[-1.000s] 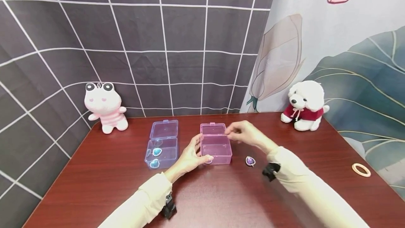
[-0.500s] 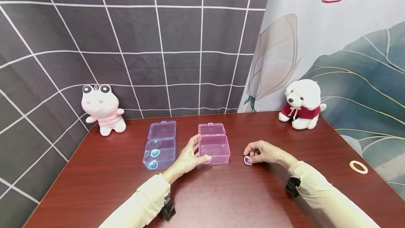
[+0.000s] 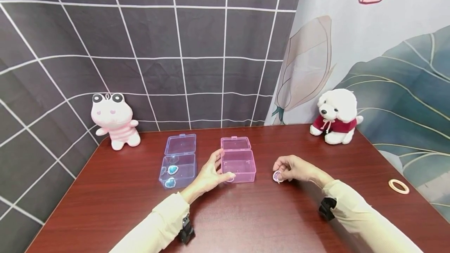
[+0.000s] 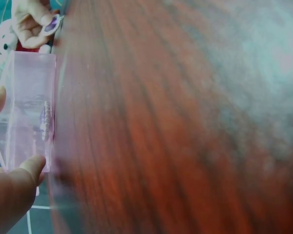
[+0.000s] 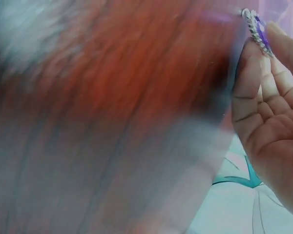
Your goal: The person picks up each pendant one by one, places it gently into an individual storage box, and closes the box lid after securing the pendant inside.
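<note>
My right hand pinches a purple heart-shaped gem charm edged with small clear stones, to the right of the pink plastic box. In the right wrist view, thumb and fingers meet on the purple gem charm. My left hand holds the pink box at its left side, thumb at the front corner. The pink box's lid leans back, raised. Through its wall another stone-edged purple charm shows in the left wrist view. A blue plastic box stands left, lid also raised, with blue gem charms inside.
A pink-striped plush toy sits at the back left of the red-brown table. At the back right is a white plush dog in a red top. A pale ring lies near the right edge.
My right hand has moved from the pink box's right side, down and right to the purple gem charm on the table, and taken hold of it. The left hand stays on the box.
</note>
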Available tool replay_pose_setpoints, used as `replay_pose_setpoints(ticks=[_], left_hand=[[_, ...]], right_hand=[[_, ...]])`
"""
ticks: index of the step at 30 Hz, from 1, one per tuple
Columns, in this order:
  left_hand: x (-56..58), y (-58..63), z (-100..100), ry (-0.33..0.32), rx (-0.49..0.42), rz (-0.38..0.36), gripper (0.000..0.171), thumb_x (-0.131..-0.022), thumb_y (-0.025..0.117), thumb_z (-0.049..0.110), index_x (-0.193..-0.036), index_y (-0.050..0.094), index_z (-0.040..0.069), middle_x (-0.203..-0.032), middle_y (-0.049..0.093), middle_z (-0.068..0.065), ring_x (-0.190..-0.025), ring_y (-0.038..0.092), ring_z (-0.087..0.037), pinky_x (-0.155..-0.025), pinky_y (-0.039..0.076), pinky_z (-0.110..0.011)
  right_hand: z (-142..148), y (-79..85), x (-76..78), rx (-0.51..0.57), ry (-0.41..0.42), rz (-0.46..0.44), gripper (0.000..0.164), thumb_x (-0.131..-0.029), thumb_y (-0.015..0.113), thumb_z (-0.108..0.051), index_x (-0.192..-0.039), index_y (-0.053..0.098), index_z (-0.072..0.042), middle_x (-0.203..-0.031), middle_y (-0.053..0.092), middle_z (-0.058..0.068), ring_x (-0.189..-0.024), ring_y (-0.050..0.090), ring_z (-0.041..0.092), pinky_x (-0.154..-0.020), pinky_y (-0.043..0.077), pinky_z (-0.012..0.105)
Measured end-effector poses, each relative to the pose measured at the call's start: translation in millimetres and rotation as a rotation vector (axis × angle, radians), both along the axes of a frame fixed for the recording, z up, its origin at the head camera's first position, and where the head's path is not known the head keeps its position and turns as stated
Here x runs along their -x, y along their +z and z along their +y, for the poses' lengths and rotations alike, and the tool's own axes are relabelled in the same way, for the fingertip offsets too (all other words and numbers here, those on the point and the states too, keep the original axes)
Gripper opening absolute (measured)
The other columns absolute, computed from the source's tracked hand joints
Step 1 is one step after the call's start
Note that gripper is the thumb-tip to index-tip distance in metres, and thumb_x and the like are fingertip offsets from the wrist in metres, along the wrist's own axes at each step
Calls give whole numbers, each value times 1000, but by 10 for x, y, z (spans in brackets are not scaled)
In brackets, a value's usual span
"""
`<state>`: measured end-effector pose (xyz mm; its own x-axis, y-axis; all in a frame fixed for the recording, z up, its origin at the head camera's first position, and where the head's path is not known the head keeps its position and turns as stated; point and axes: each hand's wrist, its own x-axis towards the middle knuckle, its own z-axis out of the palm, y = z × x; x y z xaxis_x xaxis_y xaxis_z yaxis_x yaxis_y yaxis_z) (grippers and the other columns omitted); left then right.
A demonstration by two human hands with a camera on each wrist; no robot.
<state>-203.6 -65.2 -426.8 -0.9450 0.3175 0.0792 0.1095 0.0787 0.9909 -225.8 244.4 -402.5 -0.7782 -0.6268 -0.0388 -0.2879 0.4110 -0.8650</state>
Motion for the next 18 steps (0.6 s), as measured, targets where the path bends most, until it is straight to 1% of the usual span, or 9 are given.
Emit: replay_pose_setpoints(ticks=[2, 4, 7, 8, 10, 12, 14, 18], left_hand=[[1, -5, -4, -2, 2, 4, 86, -74, 75, -1, -143, 22, -3, -150, 24, -26, -139, 24, -40, -109, 30, -50], [2, -6, -11, -5, 1, 11, 87, -74, 75, -1, -143, 22, -3, -149, 24, -27, -138, 25, -42, -109, 31, -51], [4, 2, -15, -2, 0, 17, 87, -74, 75, -2, -143, 22, -3, -149, 24, -27, -138, 25, -42, -108, 31, -52], [4, 4, -15, -3, -1, 19, 86, -74, 75, -1, -143, 22, -3, -149, 24, -27, -138, 25, -42, -108, 31, -52], [2, 9, -11, -2, -1, 15, 86, -74, 74, -1, -143, 22, -3, -150, 24, -27, -138, 25, -41, -109, 30, -51], [-2, 14, -8, -3, -1, 10, 86, -75, 74, -1, -143, 22, -3, -150, 23, -26, -139, 24, -41, -109, 30, -50], [-8, 14, -8, -7, 1, 8, 86, -75, 74, -1, -143, 21, -4, -150, 23, -27, -139, 24, -41, -109, 30, -51], [-13, 11, -12, -19, 14, 12, 86, -76, 74, 0, -143, 20, -4, -149, 22, -29, -138, 24, -43, -108, 30, -52]], right_hand=[[-45, 32, 15, 50, -76, -24, 21, -83, 64, 4, -98, 56, 16, -76, 65, 8, -63, 57, 3, -53, 52, 20], [-140, 94, 34, 122, -179, -70, 24, -85, 63, 2, -103, 56, 17, -78, 66, 5, -66, 60, 3, -58, 56, 21], [-371, 211, 63, 259, -313, -158, 28, -88, 61, 1, -107, 52, 19, -81, 67, 3, -69, 64, 6, -65, 58, 25], [-465, 246, 74, 297, -342, -184, 29, -88, 61, 1, -108, 51, 20, -81, 67, 4, -70, 65, 8, -67, 59, 27], [-659, 292, 91, 353, -375, -220, 28, -88, 60, 3, -108, 51, 20, -81, 67, 6, -70, 66, 9, -69, 59, 29], [-847, 309, 104, 380, -381, -240, 27, -87, 59, 6, -108, 50, 20, -80, 66, 7, -69, 66, 10, -70, 59, 30], [-1019, 303, 113, 379, -384, -258, 26, -87, 58, 8, -108, 51, 21, -79, 65, 8, -68, 66, 10, -71, 59, 31], [-1266, 269, 112, 326, -387, -258, 24, -86, 58, 11, -107, 55, 21, -77, 65, 8, -66, 65, 10, -72, 59, 34]])
